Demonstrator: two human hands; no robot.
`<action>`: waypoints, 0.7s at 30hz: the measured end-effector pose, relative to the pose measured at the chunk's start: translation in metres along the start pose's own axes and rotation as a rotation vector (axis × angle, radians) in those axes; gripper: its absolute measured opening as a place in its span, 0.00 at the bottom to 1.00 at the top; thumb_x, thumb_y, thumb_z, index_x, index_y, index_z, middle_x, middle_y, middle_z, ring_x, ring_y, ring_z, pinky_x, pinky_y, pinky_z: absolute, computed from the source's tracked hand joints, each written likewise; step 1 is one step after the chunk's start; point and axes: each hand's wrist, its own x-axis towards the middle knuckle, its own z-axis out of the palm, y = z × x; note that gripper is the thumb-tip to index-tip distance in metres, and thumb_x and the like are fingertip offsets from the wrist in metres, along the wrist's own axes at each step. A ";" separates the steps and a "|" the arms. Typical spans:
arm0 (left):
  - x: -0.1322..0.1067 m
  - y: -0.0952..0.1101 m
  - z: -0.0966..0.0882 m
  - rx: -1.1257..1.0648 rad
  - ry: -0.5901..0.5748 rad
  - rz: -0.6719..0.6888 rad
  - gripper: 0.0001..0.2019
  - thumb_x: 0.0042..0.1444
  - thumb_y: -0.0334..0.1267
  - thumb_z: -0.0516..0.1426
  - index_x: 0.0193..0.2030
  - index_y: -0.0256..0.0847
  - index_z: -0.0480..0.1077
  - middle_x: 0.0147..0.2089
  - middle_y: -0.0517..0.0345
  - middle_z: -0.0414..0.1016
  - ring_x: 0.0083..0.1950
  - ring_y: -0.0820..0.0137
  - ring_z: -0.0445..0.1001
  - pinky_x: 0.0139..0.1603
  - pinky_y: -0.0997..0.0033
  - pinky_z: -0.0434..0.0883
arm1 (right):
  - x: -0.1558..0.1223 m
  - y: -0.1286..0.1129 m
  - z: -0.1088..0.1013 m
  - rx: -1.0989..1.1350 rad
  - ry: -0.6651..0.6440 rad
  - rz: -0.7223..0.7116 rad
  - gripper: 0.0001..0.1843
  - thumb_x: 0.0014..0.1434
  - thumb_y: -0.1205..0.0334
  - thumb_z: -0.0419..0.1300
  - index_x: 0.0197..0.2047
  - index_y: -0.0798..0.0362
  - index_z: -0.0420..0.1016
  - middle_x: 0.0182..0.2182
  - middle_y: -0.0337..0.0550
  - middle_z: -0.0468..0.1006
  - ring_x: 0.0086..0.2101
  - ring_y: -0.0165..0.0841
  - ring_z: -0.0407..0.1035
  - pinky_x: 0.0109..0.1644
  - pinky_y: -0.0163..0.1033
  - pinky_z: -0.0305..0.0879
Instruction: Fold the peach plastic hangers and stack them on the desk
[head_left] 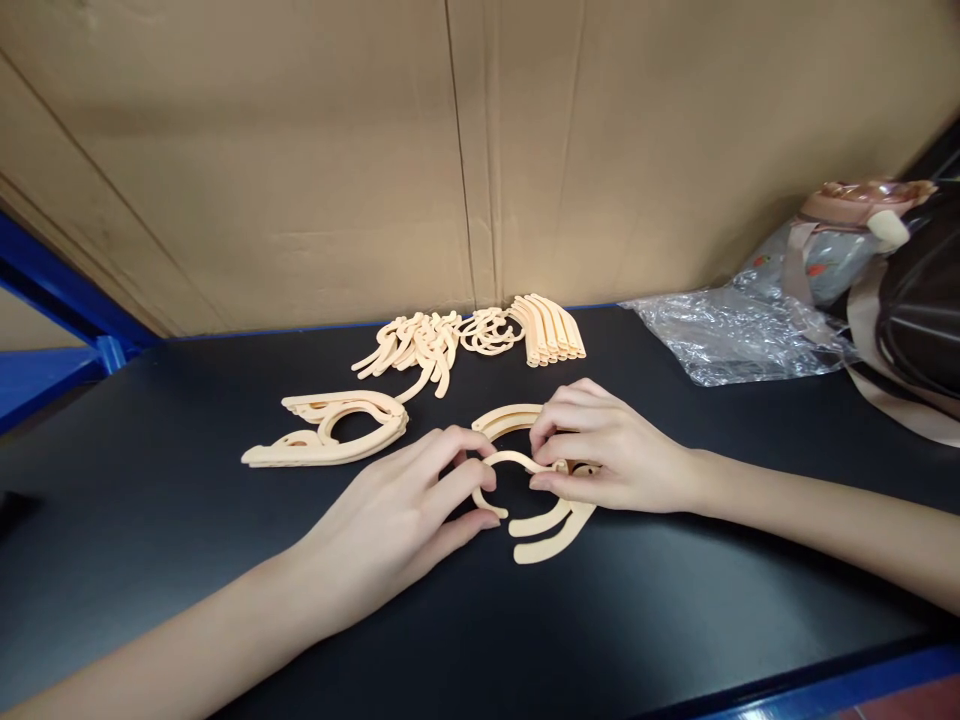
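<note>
The left hand [424,490], fingertips nearly together, pinches the bend of a thin, cream plastic hook [513,457]. The hook runs sideways to the right hand [619,450], whose curled fingers hold its stem, nearer the flat, curved, cream plastic strips [556,542].

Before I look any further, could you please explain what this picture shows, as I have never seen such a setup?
There is no machine here: the left hand and right hand are a person's own, bare. The single picture comes from a camera worn on the head, looking forward and down. Between them, the fingers hold a thin, curved beige hook. Flat curved beige pieces lie beneath, partly covered by the right hand.

On the black tabletop, farther back, are a loose pile of curved pieces, some thin hooks and a neat row of pieces. Clear plastic lies toward the right.
</note>
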 end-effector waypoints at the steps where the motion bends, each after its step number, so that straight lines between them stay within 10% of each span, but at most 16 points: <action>1: 0.001 0.000 0.000 0.015 0.019 -0.004 0.04 0.63 0.35 0.54 0.44 0.41 0.68 0.49 0.54 0.70 0.40 0.72 0.74 0.39 0.72 0.70 | 0.000 -0.001 0.000 0.017 0.006 0.009 0.14 0.63 0.59 0.60 0.26 0.53 0.73 0.32 0.38 0.76 0.34 0.30 0.65 0.43 0.41 0.57; 12: 0.004 0.000 -0.004 0.157 0.046 -0.002 0.13 0.64 0.36 0.53 0.53 0.36 0.66 0.52 0.48 0.72 0.54 0.62 0.69 0.53 0.61 0.68 | -0.002 0.019 -0.005 0.373 0.400 0.531 0.14 0.64 0.54 0.56 0.34 0.49 0.80 0.31 0.40 0.72 0.33 0.32 0.66 0.36 0.38 0.62; 21: 0.006 0.002 -0.001 0.199 -0.005 0.049 0.13 0.64 0.37 0.53 0.53 0.36 0.69 0.51 0.50 0.76 0.50 0.60 0.72 0.48 0.60 0.69 | 0.000 0.029 -0.001 0.497 0.397 0.580 0.15 0.63 0.49 0.56 0.39 0.50 0.77 0.34 0.41 0.76 0.33 0.32 0.66 0.38 0.38 0.64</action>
